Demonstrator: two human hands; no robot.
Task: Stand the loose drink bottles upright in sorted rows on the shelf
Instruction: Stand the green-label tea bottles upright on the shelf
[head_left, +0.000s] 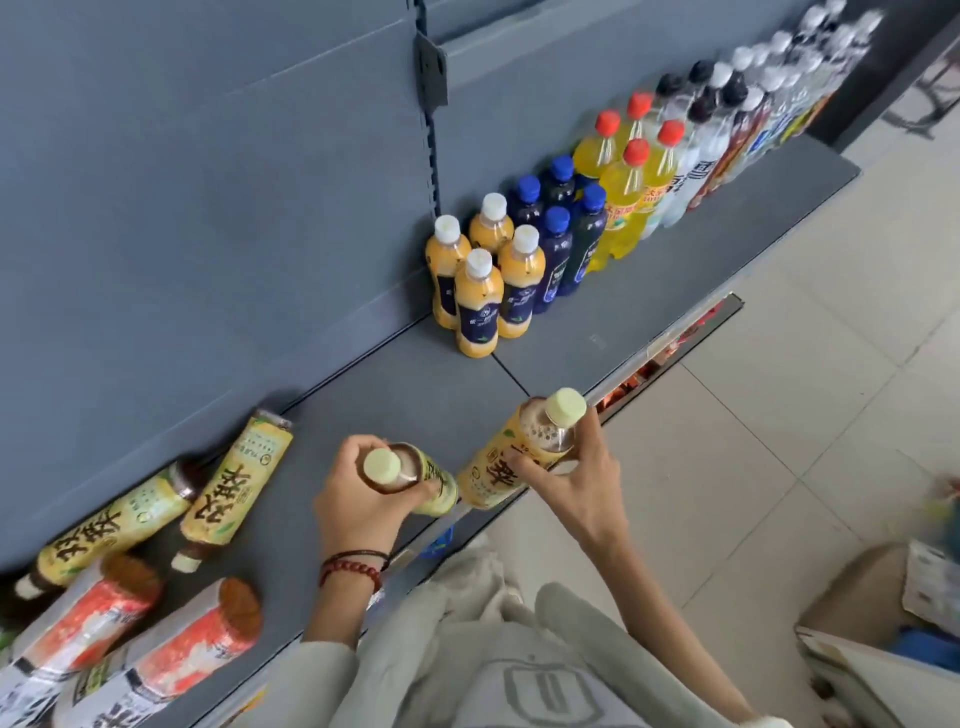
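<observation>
My left hand (358, 499) grips a yellow-labelled tea bottle (415, 475) with a pale cap, near the front edge of the grey shelf (395, 395). Beside it, my right hand (576, 473) holds a second tea bottle (519, 452) of the same kind by its neck, tilted over the shelf edge. Two more of these tea bottles (228, 478) lie on their sides at the back left. Two orange-and-white labelled bottles (171, 649) lie loose at the bottom left.
Upright rows stand further right along the shelf: orange juice bottles with white caps (480, 291), dark blue bottles (556, 239), yellow bottles with red caps (623, 192), then dark and clear bottles (753, 104). A cardboard box (857, 623) sits on the tiled floor at the right.
</observation>
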